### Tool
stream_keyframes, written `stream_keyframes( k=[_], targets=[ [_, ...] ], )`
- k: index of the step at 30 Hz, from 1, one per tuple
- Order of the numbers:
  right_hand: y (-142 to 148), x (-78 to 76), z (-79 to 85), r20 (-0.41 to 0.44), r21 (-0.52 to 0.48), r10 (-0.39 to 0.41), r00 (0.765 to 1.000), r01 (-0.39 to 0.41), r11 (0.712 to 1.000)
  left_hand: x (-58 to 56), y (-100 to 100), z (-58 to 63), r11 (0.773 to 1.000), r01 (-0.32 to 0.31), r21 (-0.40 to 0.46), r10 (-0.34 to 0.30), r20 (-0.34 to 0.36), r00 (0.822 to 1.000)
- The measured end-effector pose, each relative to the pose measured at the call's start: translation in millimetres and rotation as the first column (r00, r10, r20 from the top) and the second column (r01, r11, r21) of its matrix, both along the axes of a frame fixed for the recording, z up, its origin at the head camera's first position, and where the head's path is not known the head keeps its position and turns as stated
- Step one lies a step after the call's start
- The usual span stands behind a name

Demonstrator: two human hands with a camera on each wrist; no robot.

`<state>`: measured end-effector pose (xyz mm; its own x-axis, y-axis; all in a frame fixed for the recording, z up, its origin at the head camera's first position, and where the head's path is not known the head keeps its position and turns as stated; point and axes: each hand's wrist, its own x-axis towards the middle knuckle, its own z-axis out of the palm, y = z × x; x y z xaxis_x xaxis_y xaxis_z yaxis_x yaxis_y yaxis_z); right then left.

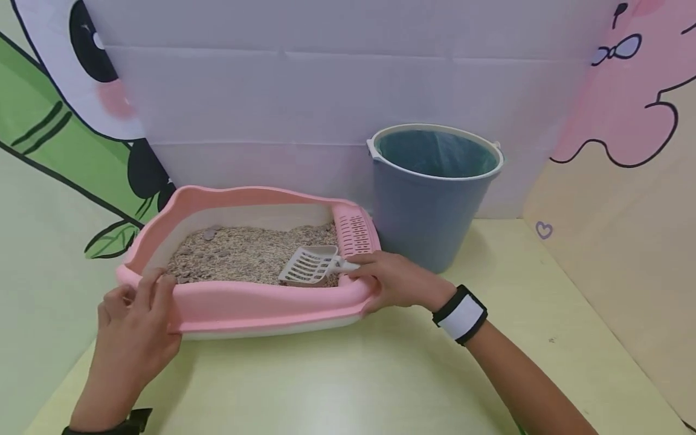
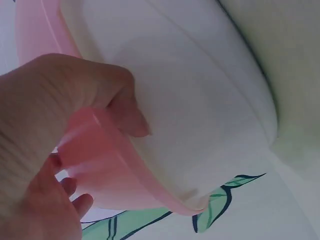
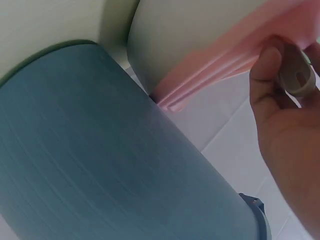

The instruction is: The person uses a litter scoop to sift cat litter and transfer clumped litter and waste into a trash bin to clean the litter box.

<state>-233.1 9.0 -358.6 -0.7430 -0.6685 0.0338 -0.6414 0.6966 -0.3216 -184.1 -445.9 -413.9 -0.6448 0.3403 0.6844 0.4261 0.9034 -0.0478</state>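
A pink-rimmed litter box point(image 1: 261, 307) with a whitish base stands on the table, holding grainy brown litter point(image 1: 234, 248). My left hand point(image 1: 133, 338) grips the front-left corner of its pink rim. In the left wrist view the thumb point(image 2: 127, 112) presses the white outer side, while the other fingers are partly hidden behind the rim. At the front-right corner my right hand point(image 1: 399, 279) holds a white slotted litter scoop point(image 1: 309, 264) by its handle point(image 3: 298, 75). The scoop's head lies over the litter near the perforated pink step point(image 1: 354, 232).
Close behind the box's right end stands a blue-grey bucket point(image 1: 429, 211) with a light rim and a dark green lining. A white sheet point(image 1: 304, 96) hangs at the back, between walls painted with cartoon figures. The pale yellow table point(image 1: 337, 386) extends in front.
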Motion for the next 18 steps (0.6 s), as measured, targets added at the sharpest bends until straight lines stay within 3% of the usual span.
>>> stream_keyframes(
  k=[4,7,9,14,18],
  targets=[
    [0.2,-9.8,6.6,0.022,-0.038,0.013,1.0,-0.012,0.999,11.4,7.6,10.1,1.0,0.004,0.002,-0.004,0.12,0.993],
    [-9.4,-16.9,11.3,0.024,-0.057,0.015,1.0,-0.013,0.998,14.5,17.5,18.6,0.995,0.085,-0.046,-0.078,0.144,0.987],
    [-16.4,-21.3,14.1,0.019,-0.047,-0.012,1.0,0.012,0.999,12.0,30.4,24.4,0.981,0.163,-0.106,-0.149,0.133,0.98],
    [-35.0,-30.7,26.6,-0.002,0.069,-0.121,0.993,0.12,0.99,0.9,85.9,37.9,0.906,0.327,-0.268,-0.286,0.182,0.941],
    [-55.6,-38.0,36.5,-0.024,0.242,-0.093,0.995,0.096,0.966,0.1,143.4,35.8,0.821,0.42,-0.387,-0.364,0.211,0.907]
  ],
)
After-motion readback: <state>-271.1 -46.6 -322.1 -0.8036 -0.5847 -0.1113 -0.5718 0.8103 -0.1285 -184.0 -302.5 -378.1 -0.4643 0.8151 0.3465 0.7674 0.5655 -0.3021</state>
